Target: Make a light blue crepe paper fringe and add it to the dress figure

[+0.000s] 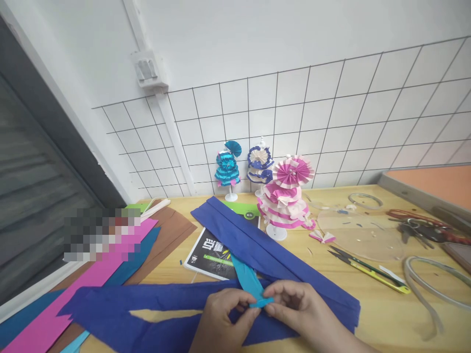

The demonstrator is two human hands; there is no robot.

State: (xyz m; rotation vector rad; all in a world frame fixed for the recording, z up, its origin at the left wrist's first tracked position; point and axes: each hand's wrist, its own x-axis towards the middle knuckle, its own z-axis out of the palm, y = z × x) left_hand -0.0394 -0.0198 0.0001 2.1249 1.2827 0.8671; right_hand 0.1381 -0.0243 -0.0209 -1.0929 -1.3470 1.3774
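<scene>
A light-blue paper strip (pixel 246 272) runs toward me over the dark-blue paper (pixel 165 296), its near end folded into a narrow band. My left hand (pixel 226 314) pinches the left side of that folded end between thumb and fingers. On the right side, my right hand (pixel 298 306) pinches the same fold. Both hands sit just above the dark-blue paper, fingertips close together. Another long dark-blue strip (pixel 235 233) slants from the back toward the right, behind my hands. Partly under it lies a black printed packet (pixel 209 252).
Small paper-dress figures stand at the back: turquoise (pixel 227 169), purple-and-white (pixel 259 164) and pink-and-white (pixel 285 196). Yellow-handled snips (pixel 371 269) and coiled clear tape (pixel 415 274) lie right. Pink paper (pixel 91 282) and brown paper (pixel 171 235) lie left. A wire grid (pixel 294 113) covers the wall.
</scene>
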